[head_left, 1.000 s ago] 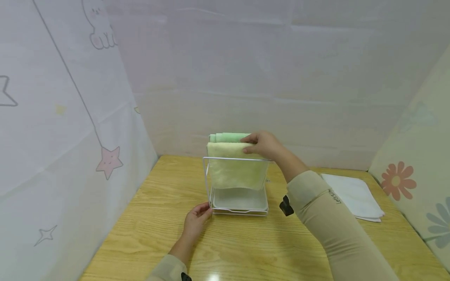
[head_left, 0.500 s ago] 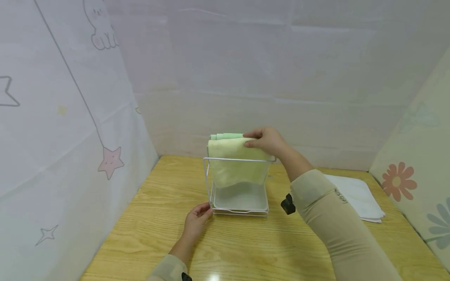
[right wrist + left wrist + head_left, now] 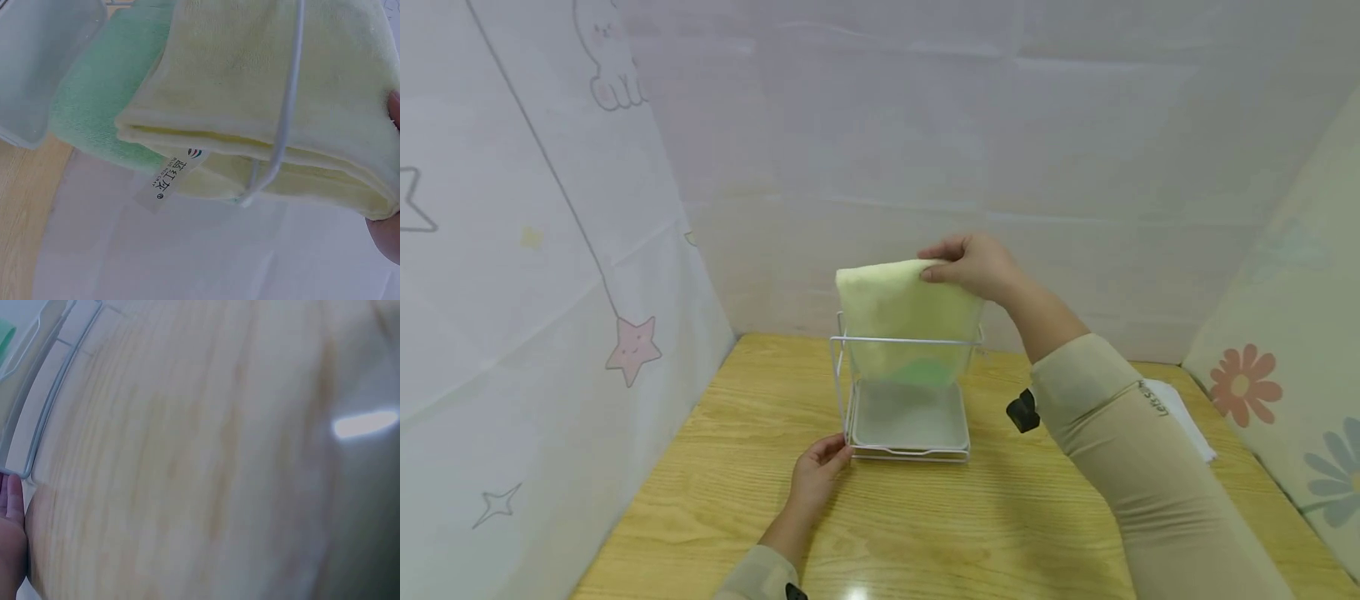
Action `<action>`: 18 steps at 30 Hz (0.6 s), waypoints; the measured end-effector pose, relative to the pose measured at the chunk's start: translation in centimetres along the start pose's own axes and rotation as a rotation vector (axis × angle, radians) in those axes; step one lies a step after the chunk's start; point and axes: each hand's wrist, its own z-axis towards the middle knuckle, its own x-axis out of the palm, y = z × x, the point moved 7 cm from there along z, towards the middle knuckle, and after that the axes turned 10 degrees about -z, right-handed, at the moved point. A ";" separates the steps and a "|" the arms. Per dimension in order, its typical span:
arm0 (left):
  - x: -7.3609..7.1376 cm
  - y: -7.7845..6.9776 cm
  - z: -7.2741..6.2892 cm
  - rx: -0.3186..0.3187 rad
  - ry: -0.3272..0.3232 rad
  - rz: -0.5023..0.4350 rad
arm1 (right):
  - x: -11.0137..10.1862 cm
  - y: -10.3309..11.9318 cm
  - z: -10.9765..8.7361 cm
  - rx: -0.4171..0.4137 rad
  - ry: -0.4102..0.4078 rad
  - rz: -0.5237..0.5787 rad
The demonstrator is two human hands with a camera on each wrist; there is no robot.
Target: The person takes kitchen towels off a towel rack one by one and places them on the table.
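Note:
A folded yellow towel (image 3: 902, 308) is raised above the top rail of a white wire rack (image 3: 887, 339), its lower part behind that rail. My right hand (image 3: 977, 267) pinches the towel's upper edge, thumb in front and fingers behind. In the right wrist view, the yellow towel (image 3: 250, 94) shows its open folded edge and a printed label. A green towel (image 3: 112, 94) hangs behind it; only a strip shows below the yellow one in the head view. My left hand (image 3: 820, 468) holds the rack's front left corner between thumb and fingers.
A pale shallow tray (image 3: 910, 417) sits in the base of the rack. On the right of the wooden table (image 3: 715, 508) lies a folded white cloth (image 3: 1183, 421), partly hidden by my right sleeve. Printed fabric walls (image 3: 887, 150) enclose the table's back and sides.
My right hand has moved up, lifting the yellow towel higher above the rack rail. Green now shows beneath the yellow towel instead of above it. My left hand has stayed at the rack's corner.

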 end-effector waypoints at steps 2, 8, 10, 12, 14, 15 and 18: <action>-0.1 0.1 0.2 -0.009 -0.005 -0.009 | -0.7 0.5 -0.1 -0.009 -0.014 0.006; -0.2 0.3 0.4 -0.008 -0.010 -0.004 | -3.0 2.2 -0.4 -0.033 -0.065 0.028; -0.3 0.2 0.5 -0.008 -0.016 -0.007 | -3.8 2.7 -0.5 -0.043 -0.092 0.038; -0.3 0.3 0.5 -0.010 -0.017 -0.011 | -4.6 3.1 -0.7 -0.054 -0.113 0.046; -0.3 0.3 0.6 -0.009 -0.017 -0.013 | -5.2 3.4 -0.8 -0.057 -0.129 0.048; -0.3 0.4 0.6 -0.015 -0.021 -0.016 | -5.5 3.5 -0.9 -0.056 -0.133 0.055; -0.2 0.3 0.7 -0.013 -0.021 -0.008 | -6.4 3.8 -1.3 -0.055 -0.146 0.069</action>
